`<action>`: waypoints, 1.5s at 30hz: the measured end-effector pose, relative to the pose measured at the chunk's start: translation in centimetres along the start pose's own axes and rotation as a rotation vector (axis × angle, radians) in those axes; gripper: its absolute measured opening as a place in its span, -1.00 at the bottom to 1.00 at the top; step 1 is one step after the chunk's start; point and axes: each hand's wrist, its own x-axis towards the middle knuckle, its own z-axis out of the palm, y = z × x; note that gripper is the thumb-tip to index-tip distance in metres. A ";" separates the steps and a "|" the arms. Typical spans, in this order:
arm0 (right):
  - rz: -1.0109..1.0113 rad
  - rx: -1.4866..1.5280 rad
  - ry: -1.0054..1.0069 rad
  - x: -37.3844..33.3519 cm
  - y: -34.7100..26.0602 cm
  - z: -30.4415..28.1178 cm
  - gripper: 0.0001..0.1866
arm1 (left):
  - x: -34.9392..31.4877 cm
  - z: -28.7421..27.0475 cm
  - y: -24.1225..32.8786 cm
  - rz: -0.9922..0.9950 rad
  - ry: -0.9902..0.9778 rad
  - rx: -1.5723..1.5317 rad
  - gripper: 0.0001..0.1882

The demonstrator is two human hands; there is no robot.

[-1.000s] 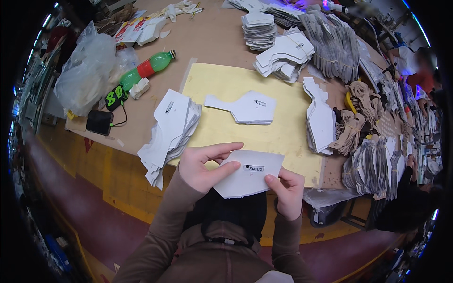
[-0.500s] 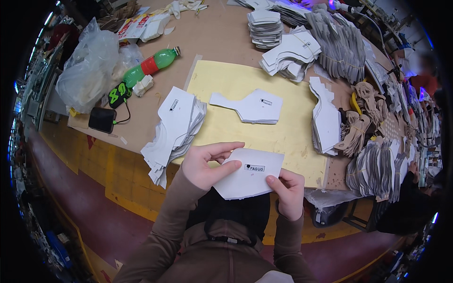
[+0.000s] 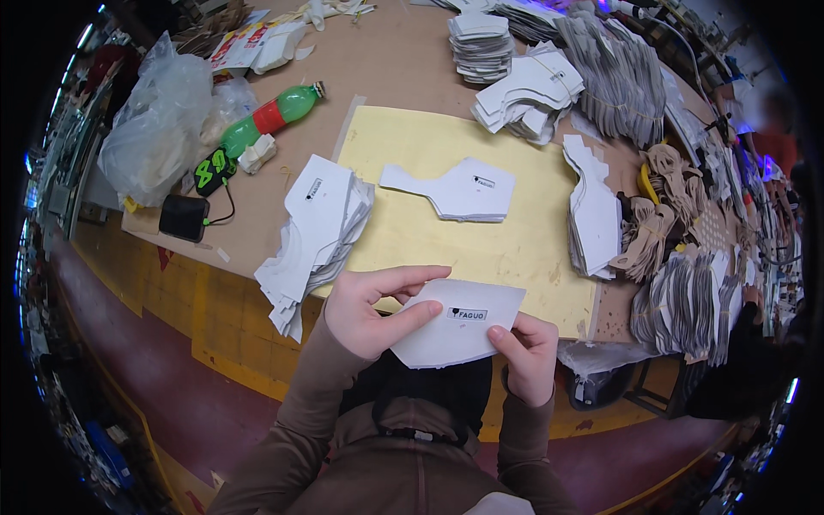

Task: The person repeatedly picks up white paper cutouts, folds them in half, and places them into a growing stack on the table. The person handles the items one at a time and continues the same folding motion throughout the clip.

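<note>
A white cut piece [image 3: 459, 339] with a small dark printed label is held up between my hands, just off the table's near edge. My left hand [image 3: 373, 313] pinches its left side, thumb on the face and index finger stretched along the top. On the lower right, my right hand [image 3: 528, 352] grips the same piece with the thumb in front and the fingers behind. Beyond it, a small stack of similar white pieces [image 3: 463, 193] with a narrow tail lies on a yellow sheet [image 3: 412, 249]. A fanned pile of white pieces [image 3: 313, 232] rests at the sheet's left edge.
Another white stack [image 3: 592, 215] lies at the sheet's right edge. Bundled grey-white pieces [image 3: 618, 86] crowd the far right, near tan bundles [image 3: 648, 236]. On the left are a green bottle [image 3: 296, 103], a plastic bag [image 3: 159, 129] and a black phone-like device [image 3: 184, 217] with a cable.
The held white piece has shifted slightly down and to the right, tilting a little. Both hands keep their grip on it; the things on the table stay put.
</note>
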 end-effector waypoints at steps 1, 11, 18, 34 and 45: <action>-0.001 0.009 0.002 -0.1 0.0 0.0 -0.76 | 0.1 0.0 0.0 0.000 -0.007 -0.003 -0.60; 0.008 0.079 0.032 -0.5 0.1 -0.4 -0.71 | 1.3 0.6 -0.8 -0.176 -0.095 -0.150 -0.56; 0.019 0.096 0.043 -0.4 0.5 -0.8 -0.71 | 1.7 1.0 -0.8 -0.220 -0.108 -0.195 -0.57; 0.061 0.165 0.090 -0.6 2.0 -1.5 -0.73 | 1.9 1.8 -1.1 -0.229 -0.109 -0.166 -0.58; 0.064 0.160 0.089 -0.6 2.3 -1.6 -0.74 | 1.7 1.8 -1.4 -0.235 -0.123 -0.145 -0.56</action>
